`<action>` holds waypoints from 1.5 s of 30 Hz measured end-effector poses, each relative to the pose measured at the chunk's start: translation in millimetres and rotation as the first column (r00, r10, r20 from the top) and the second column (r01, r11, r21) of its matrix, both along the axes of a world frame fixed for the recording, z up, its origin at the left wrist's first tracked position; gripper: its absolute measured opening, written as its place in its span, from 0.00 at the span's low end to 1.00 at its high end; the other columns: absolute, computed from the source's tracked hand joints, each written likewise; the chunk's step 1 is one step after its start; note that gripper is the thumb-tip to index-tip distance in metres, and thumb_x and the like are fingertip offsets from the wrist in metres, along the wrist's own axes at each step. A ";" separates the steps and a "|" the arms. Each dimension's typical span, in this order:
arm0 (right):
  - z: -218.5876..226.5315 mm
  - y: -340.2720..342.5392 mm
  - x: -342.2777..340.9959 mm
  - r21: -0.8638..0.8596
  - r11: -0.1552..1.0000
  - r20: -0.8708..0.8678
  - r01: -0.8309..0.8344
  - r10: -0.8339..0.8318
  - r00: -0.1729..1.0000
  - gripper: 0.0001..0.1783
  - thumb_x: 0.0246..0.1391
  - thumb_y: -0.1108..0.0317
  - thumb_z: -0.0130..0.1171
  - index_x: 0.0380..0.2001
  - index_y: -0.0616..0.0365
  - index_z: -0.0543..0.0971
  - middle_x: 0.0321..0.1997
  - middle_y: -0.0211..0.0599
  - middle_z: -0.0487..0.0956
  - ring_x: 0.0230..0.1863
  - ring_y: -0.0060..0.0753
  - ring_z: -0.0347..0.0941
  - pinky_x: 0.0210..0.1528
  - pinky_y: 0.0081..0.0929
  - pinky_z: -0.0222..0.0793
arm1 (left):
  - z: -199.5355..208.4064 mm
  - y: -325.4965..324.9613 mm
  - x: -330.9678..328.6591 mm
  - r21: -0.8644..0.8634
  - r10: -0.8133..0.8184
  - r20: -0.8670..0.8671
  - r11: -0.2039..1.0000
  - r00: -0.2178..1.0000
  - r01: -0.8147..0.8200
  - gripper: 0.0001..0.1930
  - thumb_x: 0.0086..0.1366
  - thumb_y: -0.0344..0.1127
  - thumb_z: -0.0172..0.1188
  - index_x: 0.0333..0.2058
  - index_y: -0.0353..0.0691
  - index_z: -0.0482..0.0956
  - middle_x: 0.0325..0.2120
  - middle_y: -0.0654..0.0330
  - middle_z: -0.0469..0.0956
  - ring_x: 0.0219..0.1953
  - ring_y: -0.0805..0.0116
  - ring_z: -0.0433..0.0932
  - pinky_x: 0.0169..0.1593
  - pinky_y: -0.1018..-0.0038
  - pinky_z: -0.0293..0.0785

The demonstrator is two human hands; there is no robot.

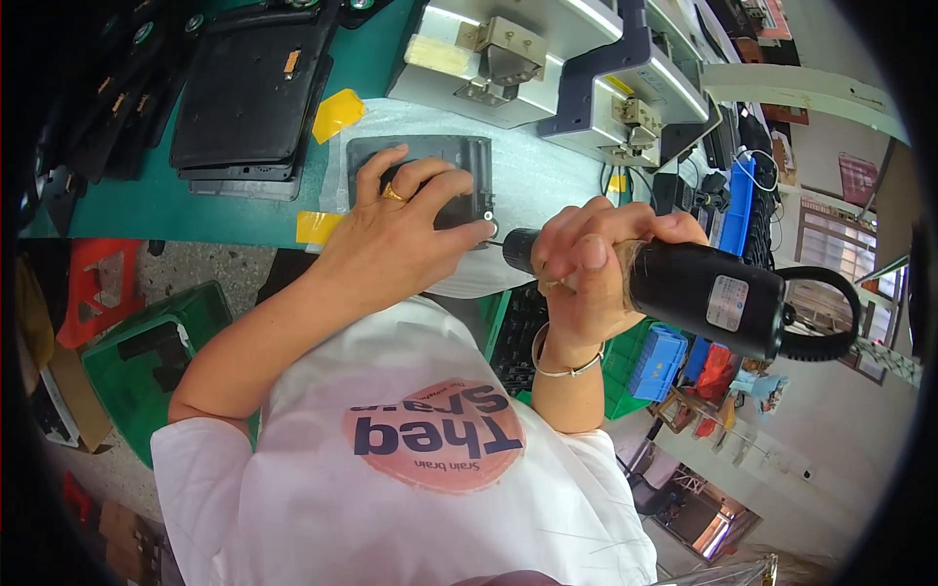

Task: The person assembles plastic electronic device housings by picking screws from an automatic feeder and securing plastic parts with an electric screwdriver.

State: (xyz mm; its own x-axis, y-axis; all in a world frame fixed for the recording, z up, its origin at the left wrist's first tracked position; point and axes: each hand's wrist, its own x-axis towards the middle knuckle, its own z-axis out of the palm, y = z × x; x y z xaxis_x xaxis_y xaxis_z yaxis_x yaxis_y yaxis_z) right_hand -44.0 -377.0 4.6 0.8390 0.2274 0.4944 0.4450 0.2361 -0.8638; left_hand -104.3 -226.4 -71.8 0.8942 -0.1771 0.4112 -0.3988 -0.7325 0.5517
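Observation:
A dark rectangular plastic panel [420, 148] lies on a whitish sheet [532, 166] on the green bench. My left hand [405, 215] rests across it with the fingers spread, a ring on one of them. Its thumb reaches to the panel's right edge, close to a small round metal piece [489, 217]. In my right hand [596, 264] is a black electric screwdriver [699, 293], the fingers wrapped round its front part. Its bit points left at the panel's near right corner, beside my left thumb. Whether the tip touches a screw I cannot make out.
Stacked black panels [249, 88] lie on the far left of the bench. Yellow tape pieces [338, 115] stick near the sheet. Two metal-fronted machines [479, 78] stand behind. A green crate [147, 361] is on the floor left; blue bins [657, 361] are at right.

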 end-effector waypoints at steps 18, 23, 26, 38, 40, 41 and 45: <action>36.7 -75.1 45.7 0.408 0.905 0.216 0.121 -0.224 0.951 0.27 0.54 0.76 0.52 0.56 0.49 0.60 0.23 0.32 0.67 0.21 0.26 0.65 0.22 0.27 0.66 | 34.3 -5.5 30.3 -0.083 -0.119 -0.110 0.990 0.987 0.110 0.07 0.46 0.33 0.70 0.26 0.48 0.82 0.49 0.62 0.69 0.57 0.59 0.63 0.60 0.57 0.47; 55.2 -77.0 86.7 0.389 0.917 0.321 0.088 -0.225 0.920 0.27 0.52 0.78 0.53 0.55 0.50 0.60 0.22 0.34 0.69 0.22 0.28 0.68 0.26 0.31 0.72 | 43.7 -7.4 35.8 -0.041 -0.166 -0.166 0.986 0.972 0.161 0.04 0.47 0.33 0.68 0.23 0.46 0.81 0.49 0.63 0.69 0.59 0.60 0.61 0.61 0.53 0.47; 52.4 -68.9 102.2 0.305 0.944 0.326 0.125 -0.227 0.918 0.27 0.52 0.79 0.55 0.53 0.52 0.59 0.21 0.36 0.69 0.18 0.28 0.67 0.24 0.31 0.72 | 45.9 -8.8 37.3 -0.015 -0.166 -0.169 0.986 0.972 0.166 0.03 0.48 0.33 0.67 0.22 0.46 0.80 0.49 0.64 0.69 0.59 0.61 0.61 0.61 0.50 0.47; 36.8 -64.5 114.8 0.280 0.947 0.238 0.155 -0.225 0.945 0.27 0.51 0.82 0.56 0.51 0.54 0.59 0.22 0.36 0.71 0.18 0.27 0.69 0.24 0.32 0.72 | 46.7 -9.4 37.4 -0.008 -0.114 -0.202 0.993 0.973 0.115 0.04 0.47 0.37 0.68 0.23 0.49 0.82 0.48 0.63 0.70 0.61 0.59 0.61 0.62 0.48 0.45; 36.3 -64.0 115.4 0.261 0.951 0.243 0.165 -0.230 0.942 0.27 0.51 0.82 0.57 0.51 0.55 0.59 0.22 0.36 0.71 0.18 0.27 0.69 0.24 0.31 0.72 | 46.1 -9.5 36.6 -0.016 -0.110 -0.197 0.994 0.974 0.109 0.04 0.47 0.37 0.68 0.23 0.49 0.82 0.48 0.63 0.70 0.61 0.58 0.61 0.62 0.49 0.45; 36.3 -63.0 115.1 0.260 0.951 0.242 0.164 -0.229 0.943 0.27 0.51 0.82 0.57 0.51 0.55 0.59 0.22 0.36 0.71 0.18 0.27 0.69 0.24 0.31 0.72 | 46.0 -9.7 36.5 -0.024 -0.108 -0.196 0.994 0.975 0.106 0.05 0.47 0.36 0.69 0.23 0.49 0.81 0.48 0.63 0.70 0.60 0.58 0.61 0.62 0.49 0.45; 37.9 -61.0 112.9 0.266 0.952 0.254 0.154 -0.223 0.941 0.27 0.50 0.83 0.57 0.51 0.55 0.59 0.22 0.36 0.71 0.18 0.27 0.69 0.23 0.30 0.72 | 44.5 -9.2 36.0 -0.031 -0.101 -0.184 0.995 0.978 0.097 0.05 0.46 0.36 0.69 0.23 0.49 0.81 0.48 0.63 0.71 0.60 0.58 0.62 0.62 0.49 0.45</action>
State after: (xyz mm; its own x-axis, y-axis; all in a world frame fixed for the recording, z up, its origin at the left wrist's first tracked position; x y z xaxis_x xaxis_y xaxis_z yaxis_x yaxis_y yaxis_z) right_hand 68.9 -438.0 42.5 0.6760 -0.0752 0.7331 0.7149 0.3080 -0.6277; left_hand -68.3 -235.6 -27.3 0.9337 -0.2612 0.2451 -0.3582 -0.6815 0.6382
